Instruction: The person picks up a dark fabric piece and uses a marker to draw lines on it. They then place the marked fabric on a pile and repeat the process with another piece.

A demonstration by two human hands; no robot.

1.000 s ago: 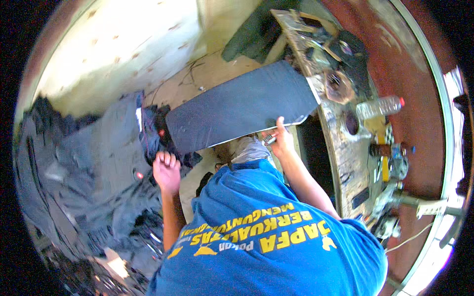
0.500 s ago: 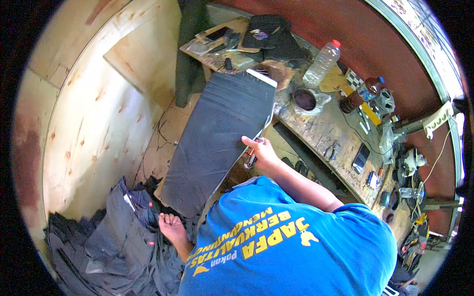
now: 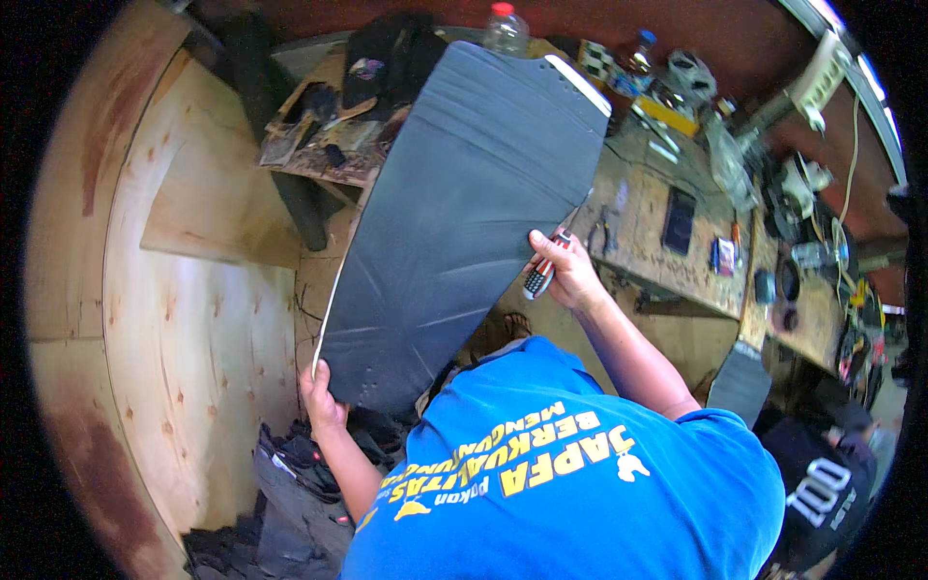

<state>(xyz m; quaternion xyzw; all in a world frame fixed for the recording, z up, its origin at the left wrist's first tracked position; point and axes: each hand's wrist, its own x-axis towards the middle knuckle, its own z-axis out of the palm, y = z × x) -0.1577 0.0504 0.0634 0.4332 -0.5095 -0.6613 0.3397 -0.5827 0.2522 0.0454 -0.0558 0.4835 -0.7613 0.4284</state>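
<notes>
A long dark-grey covered panel [image 3: 454, 203] is held up tilted in front of me. One pale strip [image 3: 578, 85] shows at its far right corner, and a light edge runs down its left side. My left hand [image 3: 323, 398] grips the panel's near left corner, thumb on top. At the right edge my right hand [image 3: 565, 269] is closed round a tool with a red, white and black handle [image 3: 544, 269]. The right thumb rests against the panel. What kind of tool it is, I cannot make out; its working end is mostly hidden.
A worn wooden workbench [image 3: 633, 174] on the right carries a phone [image 3: 680, 220], pliers [image 3: 604, 232] and bottles. Dark cloth [image 3: 290, 483] lies heaped at lower left beside a plywood wall [image 3: 208, 377]. Another person in a black shirt [image 3: 817, 488] is at lower right.
The panel has risen and come nearer, now covering part of the bench. My left hand has moved from beside the cloth onto the panel's corner. My right hand has shifted right with the tool.
</notes>
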